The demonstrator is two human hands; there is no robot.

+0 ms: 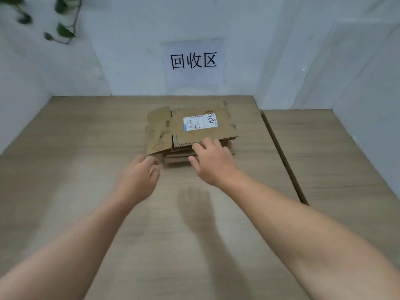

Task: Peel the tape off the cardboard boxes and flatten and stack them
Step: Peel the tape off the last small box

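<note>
the flattened stack (190, 135) lay on the surface (86, 148) near the wall, top sheet overhanging left. my right grip (213, 163) rested spread on its near edge, left grip (138, 178) loose and empty beside it; i feared an uneven push could skew the pile.

Both arms bare, reaching forward from the bottom corners and converging mid-frame. Left forearm (75, 241) angles up-right; left hand (138, 178) motion-blurred, back up, its fingers (154, 168) loosely curled, holding nothing. Right forearm (292, 217) angles up-left; right hand (214, 164) further forward, palm down, fingers fairly straight and slightly spread, thumb out to the left. Hands near, not touching.
</note>
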